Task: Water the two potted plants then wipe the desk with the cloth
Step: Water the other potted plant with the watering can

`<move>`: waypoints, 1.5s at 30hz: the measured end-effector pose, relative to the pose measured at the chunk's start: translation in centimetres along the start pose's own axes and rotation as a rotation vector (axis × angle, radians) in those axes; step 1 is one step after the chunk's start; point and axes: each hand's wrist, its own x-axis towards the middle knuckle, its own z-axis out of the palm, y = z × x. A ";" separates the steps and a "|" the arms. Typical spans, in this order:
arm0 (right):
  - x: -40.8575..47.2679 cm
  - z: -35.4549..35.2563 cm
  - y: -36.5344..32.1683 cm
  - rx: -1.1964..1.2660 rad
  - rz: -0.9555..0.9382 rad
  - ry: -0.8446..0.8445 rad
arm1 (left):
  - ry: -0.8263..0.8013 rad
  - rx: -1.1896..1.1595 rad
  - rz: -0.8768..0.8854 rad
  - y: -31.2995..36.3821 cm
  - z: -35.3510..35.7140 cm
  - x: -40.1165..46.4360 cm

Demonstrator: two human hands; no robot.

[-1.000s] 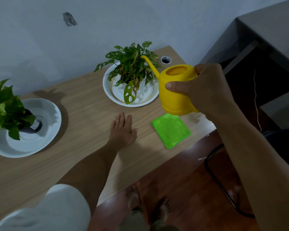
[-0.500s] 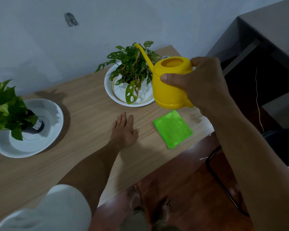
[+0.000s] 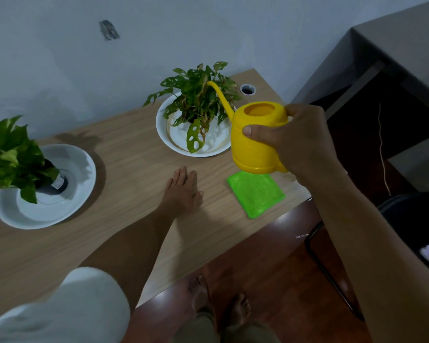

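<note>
My right hand [image 3: 300,139] grips a yellow watering can [image 3: 254,142] held in the air above the desk's right end, its thin spout reaching into the leaves of the holed-leaf plant [image 3: 198,100]. That plant stands in a white dish [image 3: 164,129] at the back right. A second, broad-leaved plant [image 3: 8,154] in a dark pot sits on a white dish [image 3: 67,209] at the left. A folded green cloth [image 3: 256,194] lies flat below the can near the front edge. My left hand [image 3: 183,191] rests flat on the wooden desk [image 3: 122,174], fingers straight.
A round cable hole [image 3: 247,89] sits in the desk's back right corner. A grey cabinet [image 3: 394,58] stands to the right, with a dark chair [image 3: 411,224] below it. My bare feet [image 3: 218,300] stand on the red-brown floor under the desk edge.
The watering can has shifted slightly back to the right and lower, its spout still among the right plant's leaves. My left hand stays flat on the desk.
</note>
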 end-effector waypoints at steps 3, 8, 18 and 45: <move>-0.1 0.9 1.6 0.019 -0.022 0.042 | -0.007 -0.040 -0.029 0.0 -0.3 -0.7; -0.5 2.2 3.4 0.138 -0.015 0.017 | 0.032 -0.090 -0.101 -0.4 -0.6 -3.0; -3.5 2.6 1.0 0.261 -0.165 -0.114 | 0.095 -0.110 -0.279 -5.2 -0.3 -8.6; -16.7 19.4 -13.4 0.188 -0.343 -0.459 | 0.247 -0.207 -0.510 -24.0 0.9 -24.5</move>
